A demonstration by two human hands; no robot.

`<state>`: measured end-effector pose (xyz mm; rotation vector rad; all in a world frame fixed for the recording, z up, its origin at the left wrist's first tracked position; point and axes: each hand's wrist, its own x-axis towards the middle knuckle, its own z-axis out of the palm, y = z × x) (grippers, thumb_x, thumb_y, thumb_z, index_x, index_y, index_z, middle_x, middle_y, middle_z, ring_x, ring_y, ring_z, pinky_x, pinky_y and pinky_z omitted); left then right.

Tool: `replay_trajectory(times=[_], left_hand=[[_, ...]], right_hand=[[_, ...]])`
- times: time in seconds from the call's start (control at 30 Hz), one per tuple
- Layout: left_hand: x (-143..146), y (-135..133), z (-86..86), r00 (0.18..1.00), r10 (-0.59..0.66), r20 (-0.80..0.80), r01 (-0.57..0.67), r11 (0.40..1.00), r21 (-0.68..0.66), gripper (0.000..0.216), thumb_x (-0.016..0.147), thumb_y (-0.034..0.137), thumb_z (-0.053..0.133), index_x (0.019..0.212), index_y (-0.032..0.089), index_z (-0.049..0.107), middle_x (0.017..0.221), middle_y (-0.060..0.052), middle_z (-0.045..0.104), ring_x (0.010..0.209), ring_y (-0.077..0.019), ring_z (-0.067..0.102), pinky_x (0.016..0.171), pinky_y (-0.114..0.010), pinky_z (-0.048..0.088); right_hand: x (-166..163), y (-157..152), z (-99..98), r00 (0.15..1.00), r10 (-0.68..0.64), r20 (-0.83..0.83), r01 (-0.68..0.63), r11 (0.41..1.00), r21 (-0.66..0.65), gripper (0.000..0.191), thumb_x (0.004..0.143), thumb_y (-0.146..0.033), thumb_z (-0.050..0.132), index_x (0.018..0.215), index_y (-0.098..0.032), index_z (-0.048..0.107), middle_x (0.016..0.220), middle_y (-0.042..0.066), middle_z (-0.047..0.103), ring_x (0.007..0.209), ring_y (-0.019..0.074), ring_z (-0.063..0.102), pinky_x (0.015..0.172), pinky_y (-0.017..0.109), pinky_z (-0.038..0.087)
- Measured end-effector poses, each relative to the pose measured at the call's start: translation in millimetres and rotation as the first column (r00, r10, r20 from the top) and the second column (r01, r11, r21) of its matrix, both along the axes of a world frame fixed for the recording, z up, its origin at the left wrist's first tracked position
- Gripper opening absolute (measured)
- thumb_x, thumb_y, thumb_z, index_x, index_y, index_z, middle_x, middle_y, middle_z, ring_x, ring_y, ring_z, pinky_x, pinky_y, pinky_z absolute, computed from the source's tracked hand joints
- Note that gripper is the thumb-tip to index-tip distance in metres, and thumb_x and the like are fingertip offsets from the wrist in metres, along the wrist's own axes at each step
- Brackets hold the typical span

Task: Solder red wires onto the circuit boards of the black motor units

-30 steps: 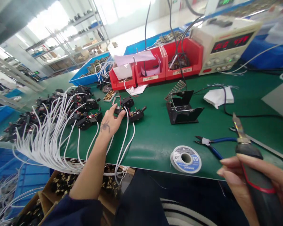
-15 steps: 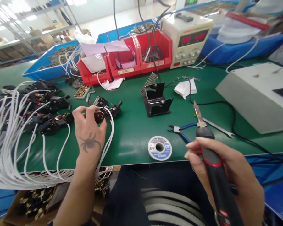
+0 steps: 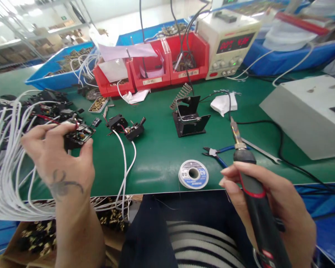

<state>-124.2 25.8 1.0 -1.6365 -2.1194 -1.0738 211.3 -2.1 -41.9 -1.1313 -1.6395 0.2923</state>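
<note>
My right hand (image 3: 279,212) is wrapped round a soldering iron (image 3: 255,193), its bare tip pointing up and away from me. At the left, the thumb and fingers of my left hand (image 3: 64,160) close on a black housing with an exposed circuit board (image 3: 79,134), at the edge of a pile of similar black parts (image 3: 50,106) with white cables (image 3: 19,149). Two more black housings (image 3: 117,123) with white cables lie to the right of that hand. A solder spool (image 3: 185,179) lies near the bench's front edge, left of my right hand.
An iron stand (image 3: 191,128) with a coil spring stands mid-bench. Pliers (image 3: 220,150) and a wrench (image 3: 261,150) lie near the iron. Behind are red bins (image 3: 153,80), a power supply (image 3: 226,44) and blue trays (image 3: 36,82). A grey box (image 3: 304,123) sits at right.
My left hand has let go of the black housings in the middle left and moved left to another one at the pile. My right hand still holds the soldering iron, nearly unmoved.
</note>
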Motion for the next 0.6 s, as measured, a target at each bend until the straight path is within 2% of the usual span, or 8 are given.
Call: replay_trajectory(times=[0.07,0.1,0.13,0.23,0.3,0.37,0.47,0.6], left_hand=[[20,-5,-2.1,0.970,-0.214,0.112,0.200,0.972,0.124,0.041,0.100,0.038,0.074,0.139,0.038,0.060,0.156,-0.001,0.055,0.156,-0.0360,0.044,0.125,-0.071,0.041],[33,-6,-6.7,0.903,-0.380,0.201,0.336,0.915,0.223,0.042,0.098,0.030,0.078,0.136,0.038,0.061,0.154,-0.001,0.056,0.153,-0.0344,0.047,0.123,-0.069,0.045],[49,-8,-13.4,0.842,-0.489,0.227,0.427,0.862,0.274,0.042,0.095,0.026,0.082,0.131,0.037,0.063,0.150,-0.001,0.058,0.149,-0.0316,0.052,0.121,-0.063,0.051],[99,-13,-38.9,0.664,-0.690,0.289,0.644,0.724,0.248,0.031,0.096,0.028,0.083,0.121,0.032,0.066,0.139,-0.004,0.063,0.134,-0.0247,0.064,0.110,-0.045,0.062],[125,-18,-54.0,0.579,-0.739,0.345,0.717,0.663,0.215,0.023,0.102,0.033,0.077,0.121,0.029,0.064,0.138,-0.006,0.064,0.130,-0.0224,0.067,0.107,-0.039,0.063],[140,-22,-64.3,0.541,-0.745,0.389,0.740,0.642,0.200,0.022,0.104,0.035,0.073,0.122,0.028,0.062,0.136,-0.008,0.064,0.129,-0.0217,0.068,0.107,-0.038,0.062],[143,-26,-71.8,0.536,-0.734,0.417,0.739,0.647,0.188,0.026,0.104,0.032,0.073,0.125,0.027,0.059,0.135,-0.010,0.063,0.133,-0.0228,0.065,0.112,-0.040,0.058],[137,-28,-74.8,0.557,-0.728,0.401,0.729,0.659,0.183,0.032,0.103,0.033,0.075,0.129,0.028,0.057,0.141,-0.009,0.061,0.136,-0.0219,0.062,0.115,-0.038,0.055]], right_hand=[[0,2,-1.8,1.000,0.004,0.009,-0.005,0.999,0.048,0.047,0.093,-0.015,0.080,0.137,-0.026,0.071,0.106,-0.003,0.074,0.093,0.0061,0.071,0.100,0.009,0.058],[0,3,-2.5,1.000,-0.005,0.002,0.005,0.997,0.071,0.051,0.092,-0.014,0.081,0.140,-0.027,0.069,0.109,-0.003,0.074,0.097,0.0073,0.072,0.103,0.013,0.058],[-1,4,-2.9,1.000,-0.022,-0.011,0.023,0.996,0.090,0.055,0.092,-0.015,0.081,0.143,-0.027,0.068,0.112,-0.002,0.075,0.102,0.0092,0.073,0.105,0.017,0.058],[-2,3,-0.9,0.997,-0.061,-0.037,0.065,0.992,0.109,0.063,0.091,-0.018,0.083,0.150,-0.030,0.064,0.126,0.000,0.073,0.115,0.0150,0.073,0.108,0.025,0.058],[-2,2,2.2,1.000,-0.012,-0.027,0.015,0.995,0.104,0.061,0.093,-0.017,0.081,0.150,-0.029,0.063,0.128,-0.001,0.072,0.114,0.0138,0.073,0.106,0.024,0.059],[-3,1,4.8,0.997,0.079,0.000,-0.079,0.993,0.089,0.054,0.096,-0.012,0.078,0.146,-0.025,0.063,0.125,-0.002,0.073,0.111,0.0089,0.073,0.108,0.018,0.058],[-4,0,4.5,0.990,0.143,-0.002,-0.143,0.988,0.066,0.050,0.095,-0.001,0.074,0.139,-0.021,0.063,0.123,-0.002,0.072,0.114,0.0035,0.070,0.113,0.011,0.053],[-7,3,-2.0,0.985,0.160,-0.065,-0.159,0.987,0.025,0.054,0.093,0.002,0.073,0.141,-0.021,0.061,0.125,-0.001,0.071,0.120,0.0037,0.069,0.117,0.012,0.051]])
